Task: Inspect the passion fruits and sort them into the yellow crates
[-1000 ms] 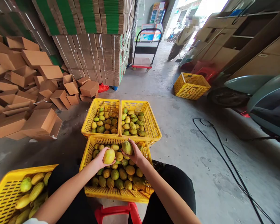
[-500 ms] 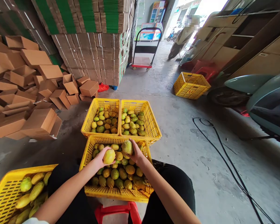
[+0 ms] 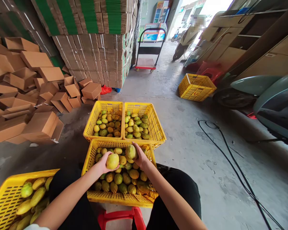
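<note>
My left hand [image 3: 103,164] is closed around a yellow papaya [image 3: 112,161], lifted above the near yellow crate [image 3: 120,198]. To its right, my right hand [image 3: 139,157] grips a greener papaya [image 3: 131,152] from the right side, also over that crate. Below both hands lie many green and yellow papayas [image 3: 118,179]. Part of the pile is hidden by my hands and forearms.
Beyond stand two yellow crates [image 3: 86,129] [image 3: 159,131] with more fruit. Another fruit crate [image 3: 4,191] sits by my left leg. Cardboard boxes [image 3: 42,124] lie left, a black cable [image 3: 232,159] right. A red stool [image 3: 121,214] is beneath me.
The papaya in my right hand has turned slightly. Both hands keep their hold in nearly the same place.
</note>
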Demonstrator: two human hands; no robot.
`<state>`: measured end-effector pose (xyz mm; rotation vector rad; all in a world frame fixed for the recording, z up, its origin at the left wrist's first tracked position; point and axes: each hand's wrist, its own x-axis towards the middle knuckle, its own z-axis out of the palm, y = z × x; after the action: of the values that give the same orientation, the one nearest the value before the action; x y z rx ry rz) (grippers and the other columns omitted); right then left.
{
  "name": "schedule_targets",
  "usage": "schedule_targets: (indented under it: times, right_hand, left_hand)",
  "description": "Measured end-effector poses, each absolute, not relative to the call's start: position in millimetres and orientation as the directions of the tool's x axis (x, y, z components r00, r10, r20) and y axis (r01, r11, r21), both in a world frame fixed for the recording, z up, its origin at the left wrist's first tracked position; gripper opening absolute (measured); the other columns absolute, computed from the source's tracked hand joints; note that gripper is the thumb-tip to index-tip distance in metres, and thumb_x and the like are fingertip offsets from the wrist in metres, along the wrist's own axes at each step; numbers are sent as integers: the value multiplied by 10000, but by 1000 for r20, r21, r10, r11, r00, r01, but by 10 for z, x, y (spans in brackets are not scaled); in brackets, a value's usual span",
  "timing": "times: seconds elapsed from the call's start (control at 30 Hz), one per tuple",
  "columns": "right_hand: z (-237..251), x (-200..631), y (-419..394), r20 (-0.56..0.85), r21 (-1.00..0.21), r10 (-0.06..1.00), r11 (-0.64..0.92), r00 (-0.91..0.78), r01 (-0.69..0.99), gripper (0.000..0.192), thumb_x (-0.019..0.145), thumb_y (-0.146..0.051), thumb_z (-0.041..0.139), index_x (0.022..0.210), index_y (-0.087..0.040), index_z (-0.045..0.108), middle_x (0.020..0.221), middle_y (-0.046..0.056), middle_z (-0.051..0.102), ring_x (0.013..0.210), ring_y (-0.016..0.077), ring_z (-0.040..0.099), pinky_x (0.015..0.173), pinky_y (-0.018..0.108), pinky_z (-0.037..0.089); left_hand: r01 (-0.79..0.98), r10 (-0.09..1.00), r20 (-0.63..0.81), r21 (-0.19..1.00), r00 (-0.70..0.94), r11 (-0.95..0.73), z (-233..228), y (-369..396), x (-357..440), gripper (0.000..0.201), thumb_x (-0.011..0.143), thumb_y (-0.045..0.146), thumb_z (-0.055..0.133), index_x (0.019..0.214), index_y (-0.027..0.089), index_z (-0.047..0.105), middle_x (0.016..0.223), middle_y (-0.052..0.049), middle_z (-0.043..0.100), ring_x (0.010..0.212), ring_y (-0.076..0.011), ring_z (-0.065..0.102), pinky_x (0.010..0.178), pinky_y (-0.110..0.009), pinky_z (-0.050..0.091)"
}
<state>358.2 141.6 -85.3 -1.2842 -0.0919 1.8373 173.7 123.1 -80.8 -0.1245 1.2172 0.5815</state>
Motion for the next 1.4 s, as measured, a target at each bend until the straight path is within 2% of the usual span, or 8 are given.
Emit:
schedule_targets:
  times: [0.13, 0.23, 0.43, 0.73, 0.9, 1.0, 1.23, 1.4]
  right_hand:
    - [-782, 3582, 1413, -716, -441, 676, -634, -178, -635, 267, 759, -411, 638, 885, -179, 605, 711, 24, 668, 768, 190, 674, 647, 251, 532]
    - [-717, 3578, 1403, -722, -413, 660, -651, -208, -637, 231, 806, -405, 578, 850, -179, 597, 728, 41, 679, 784, 194, 680, 669, 265, 545]
    - [-722, 3570, 1409, -756, -446, 644, -638, -117, -628, 191, 801, -373, 577, 832, -185, 576, 736, 40, 669, 775, 187, 672, 687, 280, 570]
    - [-751, 3576, 1405, -768, -397, 621, -654, -158, -643, 250, 826, -411, 560, 925, -181, 564, 794, 53, 666, 776, 197, 677, 691, 321, 580]
    - [-757, 3573, 1399, -748, -490, 659, -627, -76, -606, 245, 803, -407, 610, 926, -195, 599, 783, 33, 683, 800, 189, 675, 688, 287, 566]
    - [-763, 3569, 1400, -762, -518, 646, -644, -38, -563, 253, 777, -410, 632, 902, -190, 616, 739, 24, 679, 791, 188, 670, 667, 262, 549]
    - [-763, 3568, 1407, -748, -485, 657, -643, -100, -592, 278, 709, -403, 690, 876, -207, 587, 685, -4, 631, 696, 172, 631, 666, 288, 548]
    - [-765, 3576, 1416, -747, -460, 650, -660, -144, -595, 286, 708, -406, 694, 872, -212, 562, 715, 3, 617, 687, 172, 631, 672, 307, 554]
  left_hand:
    - [-489, 376, -878, 199, 295, 849, -820, 1229, 1716, 215, 824, 334, 479, 825, 129, 541, 673, -83, 609, 658, -241, 651, 710, -463, 565]
    - [-474, 383, -871, 209, 307, 855, -832, 1227, 1710, 192, 814, 311, 493, 837, 130, 551, 690, -80, 628, 692, -249, 667, 753, -480, 555]
    - [-413, 387, -867, 242, 315, 878, -841, 1234, 1706, 282, 835, 340, 481, 913, 96, 598, 765, -119, 672, 731, -236, 677, 754, -442, 559]
    - [-462, 397, -872, 237, 287, 854, -880, 1237, 1698, 259, 826, 346, 525, 879, 102, 592, 731, -113, 660, 660, -203, 661, 622, -318, 571]
    - [-441, 412, -865, 263, 286, 858, -799, 1240, 1725, 339, 822, 418, 574, 889, 86, 583, 733, -132, 662, 658, -213, 665, 600, -300, 571]
    - [-420, 433, -850, 291, 299, 860, -765, 1234, 1742, 356, 815, 422, 603, 913, 80, 582, 744, -130, 668, 660, -218, 672, 621, -312, 577]
    - [-375, 479, -828, 361, 293, 854, -781, 1185, 1780, 203, 764, 213, 648, 925, 145, 546, 815, -86, 667, 758, -232, 683, 752, -439, 569]
    - [-393, 426, -888, 334, 173, 857, -766, 1195, 1799, 162, 763, 256, 632, 840, 156, 531, 698, -35, 601, 621, -169, 625, 693, -408, 579]
